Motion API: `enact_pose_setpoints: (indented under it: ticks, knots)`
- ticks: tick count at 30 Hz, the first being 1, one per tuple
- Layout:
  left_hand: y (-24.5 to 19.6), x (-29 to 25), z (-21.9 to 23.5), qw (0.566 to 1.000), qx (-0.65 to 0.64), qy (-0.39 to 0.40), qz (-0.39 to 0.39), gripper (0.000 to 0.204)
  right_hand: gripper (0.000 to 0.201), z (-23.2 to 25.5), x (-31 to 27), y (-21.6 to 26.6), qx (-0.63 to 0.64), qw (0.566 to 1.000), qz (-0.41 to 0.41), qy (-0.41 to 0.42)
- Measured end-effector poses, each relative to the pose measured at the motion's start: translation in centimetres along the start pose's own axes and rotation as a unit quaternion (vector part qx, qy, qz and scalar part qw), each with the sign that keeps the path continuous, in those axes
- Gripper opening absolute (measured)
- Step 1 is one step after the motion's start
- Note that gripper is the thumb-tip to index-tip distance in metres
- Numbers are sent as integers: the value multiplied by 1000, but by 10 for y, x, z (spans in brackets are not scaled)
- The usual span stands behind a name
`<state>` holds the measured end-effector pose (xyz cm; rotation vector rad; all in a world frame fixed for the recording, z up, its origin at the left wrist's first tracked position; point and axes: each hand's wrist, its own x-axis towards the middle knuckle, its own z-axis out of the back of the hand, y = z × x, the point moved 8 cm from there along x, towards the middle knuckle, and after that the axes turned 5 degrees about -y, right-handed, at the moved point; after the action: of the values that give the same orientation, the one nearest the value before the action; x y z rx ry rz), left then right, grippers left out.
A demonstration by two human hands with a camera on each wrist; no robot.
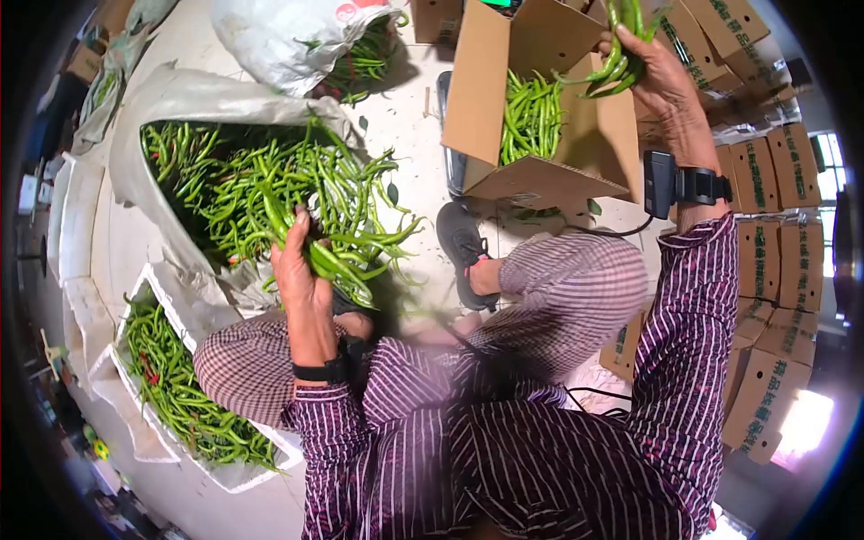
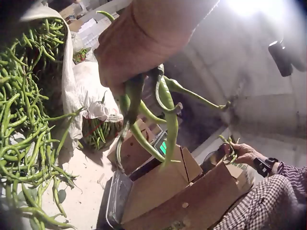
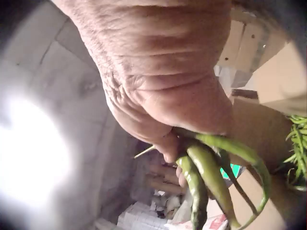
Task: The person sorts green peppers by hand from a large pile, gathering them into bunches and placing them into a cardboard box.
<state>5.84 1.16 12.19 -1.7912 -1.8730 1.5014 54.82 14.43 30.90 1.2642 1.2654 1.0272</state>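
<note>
My left hand (image 1: 301, 265) grips a small bunch of long green chili peppers (image 1: 340, 270) in front of the open sack. In the left wrist view those peppers (image 2: 168, 115) hang down from the fingers. My right hand (image 1: 661, 76) is raised at the far right flap of a cardboard box (image 1: 585, 184), holding another bunch of green chili peppers (image 1: 616, 67). The right wrist view shows these peppers (image 3: 206, 177) sticking out below the curled fingers. More chili peppers (image 1: 531, 117) lie inside the box. A white sack (image 1: 135, 135) lies open, with chili peppers (image 1: 270, 180) spilling out of it.
A white foam box (image 1: 229, 486) of chili peppers stands by the left knee. Another white bag (image 1: 270, 45) with peppers lies at the back. The cardboard box rests on a dark-rimmed tray or scale (image 1: 447, 135). Stacked printed cartons (image 1: 765, 252) line the right side.
</note>
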Motion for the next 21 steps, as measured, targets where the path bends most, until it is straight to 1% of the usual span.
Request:
enact_pose_setpoints:
  ticks: [3,4,5,6,7,8,9,10,11,12,13,14,15,16,17,18,19,20,21]
  knots:
    - [9,1,-4,1000,18,6,22,20,34,23,4,-37,9,996,-75,-52]
    - [14,0,-6,999,18,13,39,24,34,27,8,-47,14,995,-85,-50]
    - [19,-2,-4,998,15,16,55,29,34,34,12,-62,-19,991,-129,-39]
    - [25,-1,-5,997,-1,32,73,29,34,38,21,-79,-51,983,-176,-22]
    - [20,-5,-14,998,18,16,58,29,38,66,42,-97,-180,969,-171,2]
    - [23,-1,-13,995,-9,65,81,30,44,67,29,-77,-364,916,-162,-41]
    - [21,-7,-25,991,-50,79,97,30,46,95,43,-83,-392,901,-141,-118]
    - [22,-6,-35,971,-125,159,124,31,50,89,39,-71,-376,904,-164,-122]
    - [18,-12,-44,967,-139,171,128,37,50,81,31,-56,-318,930,-146,-116]
    - [16,-20,-53,964,-148,184,126,39,49,83,32,-49,-288,942,-142,-100]
    - [14,-24,-57,959,-157,196,128,41,46,67,23,-38,-226,965,-126,-54]
    - [14,-27,-62,949,-179,220,140,43,46,33,1,-23,-186,976,-115,-24]
    - [14,-31,-67,935,-201,246,154,44,47,-4,-22,-8,-237,967,-96,8]
    - [15,-34,-68,932,-214,240,166,47,48,-39,-46,2,-288,954,-77,40]
    - [16,-35,-69,933,-214,236,168,47,50,-71,-71,5,-310,945,-75,79]
    - [16,-38,-72,923,-223,259,176,48,52,-103,-96,7,-330,934,-71,119]
    - [16,-42,-76,913,-233,281,184,49,54,-139,-123,2,-289,939,-91,166]
    - [15,-45,-80,907,-237,290,191,50,53,-166,-146,-3,-304,931,-112,168]
    - [15,-48,-82,908,-231,290,193,51,53,-192,-165,-12,-234,946,-136,177]
